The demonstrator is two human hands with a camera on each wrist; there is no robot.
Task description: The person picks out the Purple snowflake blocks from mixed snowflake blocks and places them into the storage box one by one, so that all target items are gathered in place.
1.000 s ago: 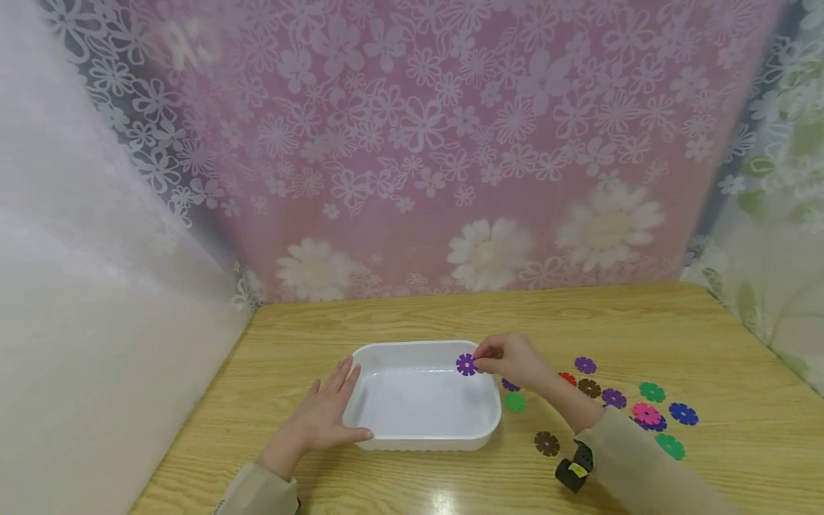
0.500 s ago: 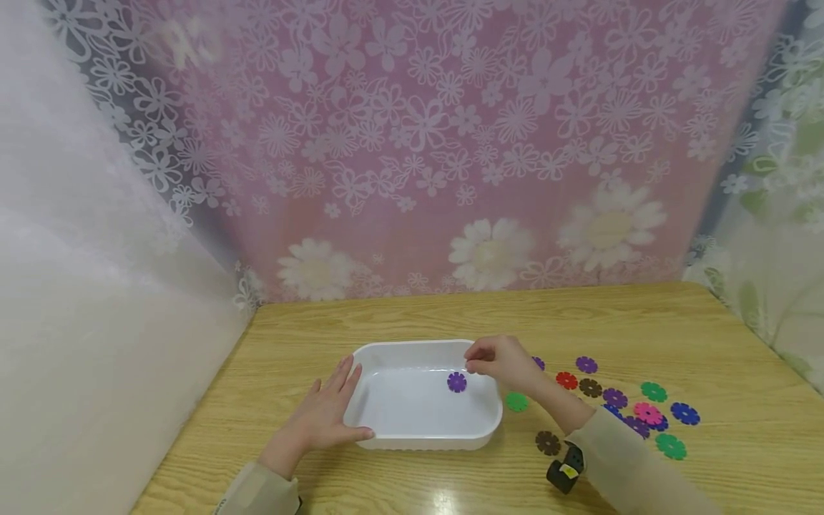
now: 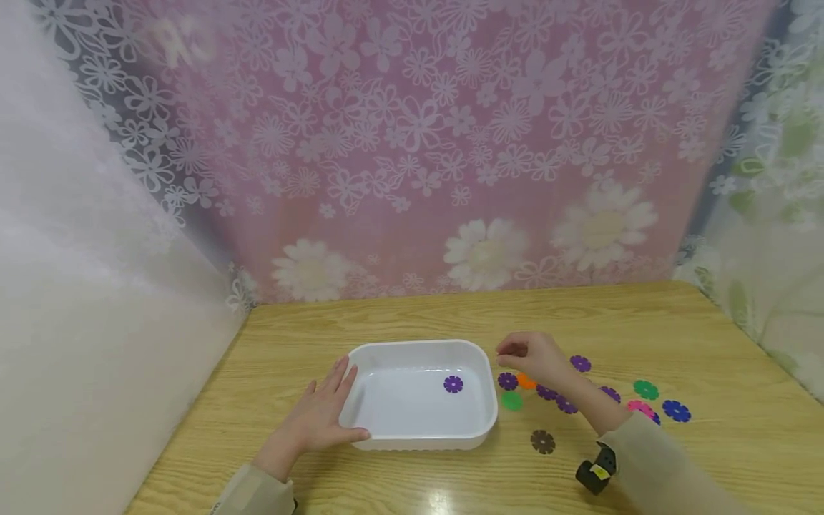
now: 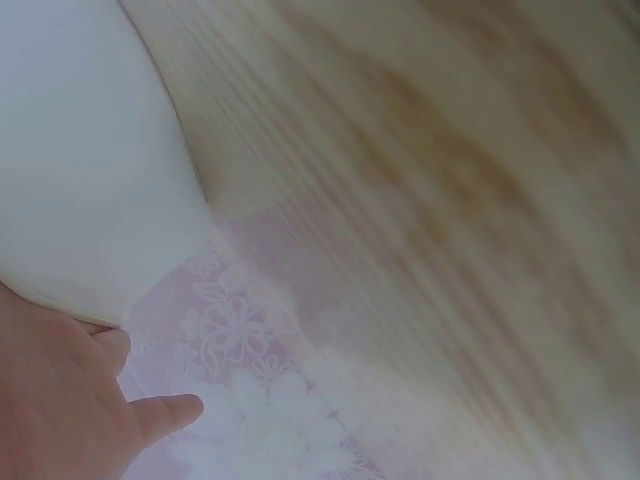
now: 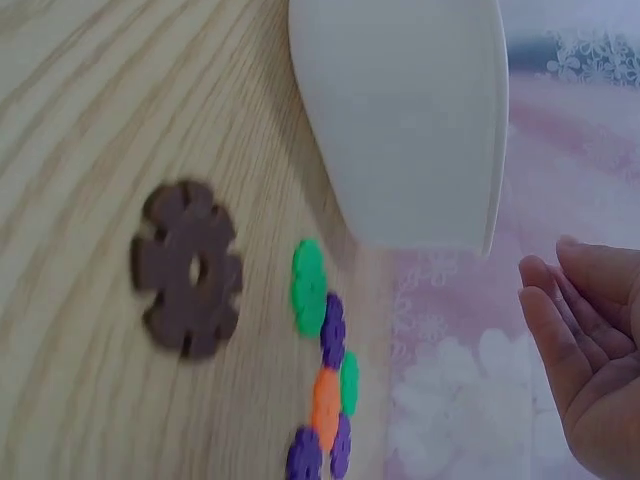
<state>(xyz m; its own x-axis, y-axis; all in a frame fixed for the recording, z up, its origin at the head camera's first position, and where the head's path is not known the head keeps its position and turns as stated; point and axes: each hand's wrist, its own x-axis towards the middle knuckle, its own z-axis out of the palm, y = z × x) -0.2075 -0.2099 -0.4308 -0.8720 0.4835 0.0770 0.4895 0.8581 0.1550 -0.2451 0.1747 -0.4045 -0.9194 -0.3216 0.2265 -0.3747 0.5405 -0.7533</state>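
A white rectangular tub stands on the table. One purple notched plastic disc lies flat on its floor, right of centre. My left hand rests on the tub's left end, fingers extended along the rim and thumb at the front corner. Just past the tub's right rim hovers my right hand, loosely curled; the right wrist view shows nothing between thumb and fingers. Beneath and beside it lie a purple disc, an orange disc and a light green disc. A brown disc looks large in the right wrist view.
More notched discs are scattered to the right, including a pink disc, a blue disc and a green disc. My right forearm covers part of this group. Flowered curtain hangs behind the wooden table.
My right hand let the purple disc drop into the tub, then moved right, out over the rim toward the loose discs. The left hand stayed on the tub.
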